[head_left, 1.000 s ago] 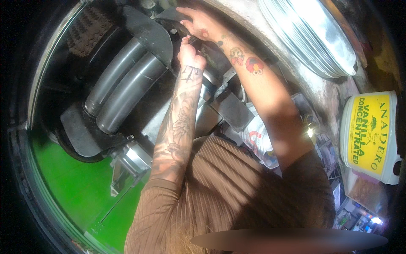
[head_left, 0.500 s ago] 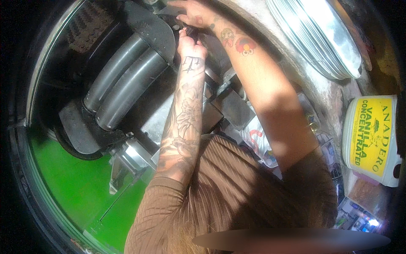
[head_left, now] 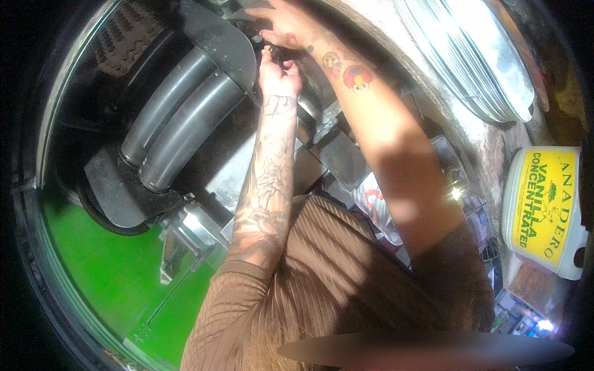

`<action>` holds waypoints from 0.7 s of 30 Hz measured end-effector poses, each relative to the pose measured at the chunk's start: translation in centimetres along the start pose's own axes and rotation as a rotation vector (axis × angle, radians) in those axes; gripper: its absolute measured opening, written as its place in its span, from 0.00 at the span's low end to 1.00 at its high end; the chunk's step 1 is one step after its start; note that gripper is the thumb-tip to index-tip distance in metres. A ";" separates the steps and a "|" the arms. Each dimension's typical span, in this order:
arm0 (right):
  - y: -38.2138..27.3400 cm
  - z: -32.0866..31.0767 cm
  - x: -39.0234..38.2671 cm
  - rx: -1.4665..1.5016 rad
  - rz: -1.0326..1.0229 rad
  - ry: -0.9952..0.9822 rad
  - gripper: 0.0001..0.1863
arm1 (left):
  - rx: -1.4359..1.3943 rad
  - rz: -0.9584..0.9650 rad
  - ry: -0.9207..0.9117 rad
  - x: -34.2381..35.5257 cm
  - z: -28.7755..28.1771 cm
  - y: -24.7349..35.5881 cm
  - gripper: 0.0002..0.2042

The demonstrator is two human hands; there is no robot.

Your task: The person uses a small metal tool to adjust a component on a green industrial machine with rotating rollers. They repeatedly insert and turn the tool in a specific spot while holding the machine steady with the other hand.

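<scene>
Both my hands are at the end of a machine with two thick dark rollers (head_left: pixel 189 133) and a dark rounded side plate (head_left: pixel 226 46). My left hand (head_left: pixel 279 75) is turned palm up beside the plate. Its fingers are curled in close to dark machine parts (head_left: pixel 278 49), and anything between them is hidden. Just beyond it, my right hand (head_left: pixel 286 26) reaches leftward over the same parts. Its fingers are stretched and apart, with nothing visible in them; some fingertips lie near the plate's far edge.
A green surface (head_left: pixel 117 278) lies at the left, beside a metal bracket (head_left: pixel 192 232). Stacked shiny metal trays (head_left: pixel 464 55) rest on a pale ledge at the right. Nearer stands a white tub with a yellow label (head_left: pixel 544 210). A plastic bag (head_left: pixel 374 201) is under my right arm.
My left hand has shifted slightly nearer, its fingers looking a little looser. My right hand stays over the same parts with small finger movement. The whole view has shifted slightly.
</scene>
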State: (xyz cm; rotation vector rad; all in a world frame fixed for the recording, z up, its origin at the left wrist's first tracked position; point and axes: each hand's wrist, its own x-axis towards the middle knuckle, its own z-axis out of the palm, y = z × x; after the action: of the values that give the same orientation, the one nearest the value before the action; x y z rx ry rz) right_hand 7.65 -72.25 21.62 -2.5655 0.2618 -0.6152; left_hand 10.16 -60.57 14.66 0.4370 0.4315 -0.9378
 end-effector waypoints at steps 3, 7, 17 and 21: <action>-0.7 -0.7 -1.7 -0.063 -0.105 0.112 0.32 | 0.135 0.035 0.087 -1.1 0.3 -0.6 0.09; -1.1 -1.2 -4.7 -0.052 -0.052 0.178 0.32 | 0.297 0.134 0.152 -2.6 1.1 -2.0 0.13; -1.6 -1.4 -5.6 -0.076 -0.035 0.146 0.37 | 0.318 0.105 0.015 -2.6 0.6 -1.5 0.16; -1.5 -1.5 -5.0 -0.091 -0.027 0.099 0.39 | 0.328 0.105 0.014 -1.8 0.3 -1.4 0.16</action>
State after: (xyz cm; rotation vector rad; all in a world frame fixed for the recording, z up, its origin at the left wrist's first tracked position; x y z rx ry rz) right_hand 2.64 -70.17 21.63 -2.6333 0.2957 -0.7576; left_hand 8.09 -60.31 15.63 0.7577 0.2640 -0.9065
